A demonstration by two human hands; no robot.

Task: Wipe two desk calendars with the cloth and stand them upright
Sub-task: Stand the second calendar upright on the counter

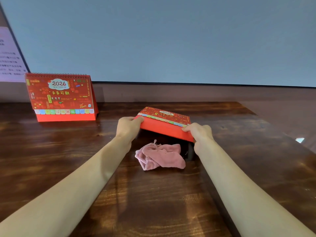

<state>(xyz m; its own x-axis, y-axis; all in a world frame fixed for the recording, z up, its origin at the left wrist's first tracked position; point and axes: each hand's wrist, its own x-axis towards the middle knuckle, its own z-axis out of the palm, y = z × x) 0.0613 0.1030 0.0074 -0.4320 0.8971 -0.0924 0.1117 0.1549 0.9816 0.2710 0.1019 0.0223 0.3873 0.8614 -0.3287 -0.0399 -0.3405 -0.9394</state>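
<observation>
Pinching the second calendar by its near corners with your left hand and right hand, above the cloth, you likely hold light, stiff card, so grip its fold gently

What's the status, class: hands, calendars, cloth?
Left hand and right hand grip second calendar, tilted. First calendar upright, back left. Pink cloth lies loose beneath.

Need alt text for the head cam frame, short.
Both hands, left hand and right hand, grip the near edge of a red 2026 desk calendar above a crumpled pink cloth on a wooden table. A second calendar stands upright at back left.
</observation>
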